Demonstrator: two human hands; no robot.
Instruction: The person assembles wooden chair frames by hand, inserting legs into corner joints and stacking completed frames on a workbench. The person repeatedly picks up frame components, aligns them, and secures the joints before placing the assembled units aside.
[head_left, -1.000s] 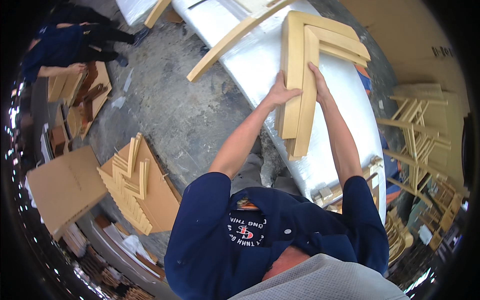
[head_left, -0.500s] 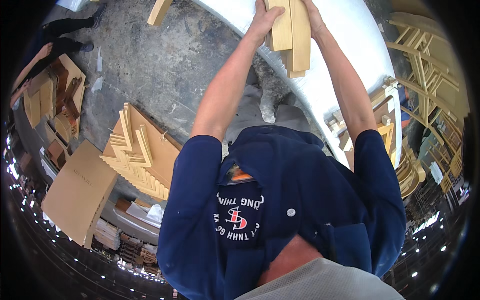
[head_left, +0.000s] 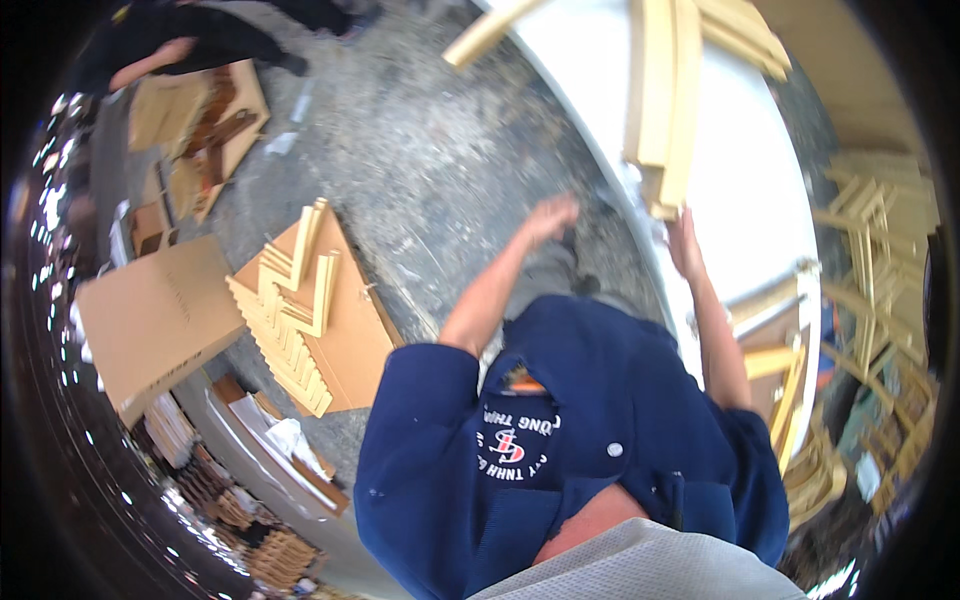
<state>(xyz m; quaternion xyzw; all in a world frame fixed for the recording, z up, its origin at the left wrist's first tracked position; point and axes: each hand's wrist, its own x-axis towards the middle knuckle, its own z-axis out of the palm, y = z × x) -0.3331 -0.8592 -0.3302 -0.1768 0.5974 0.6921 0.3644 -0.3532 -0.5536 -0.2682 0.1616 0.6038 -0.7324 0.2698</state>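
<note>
Curved pale wooden pieces (head_left: pixel 668 105) lie side by side on a white-covered table (head_left: pixel 745 190), reaching up to the top edge of the view. At their near end is my right hand (head_left: pixel 686 248), its fingers stretched out and the tips at or very near the wood; touch is hard to judge. My left hand (head_left: pixel 553 217) is away from the wood, over the concrete floor left of the table. Motion blurs its fingers, and nothing shows plainly in it.
More wooden pieces (head_left: pixel 745 35) lie at the table's far right, and a wooden bar (head_left: pixel 490 32) juts past its left edge. Left are stacked angled wooden parts (head_left: pixel 285 320) on cardboard, a carton (head_left: pixel 160 315) and a person (head_left: pixel 200 45). Chair frames (head_left: pixel 865 240) stand right.
Both hands have come off the wooden pieces, which now rest on the table. My left hand has drawn back toward my body; my right hand is lower, by their near end. The view has shifted.
</note>
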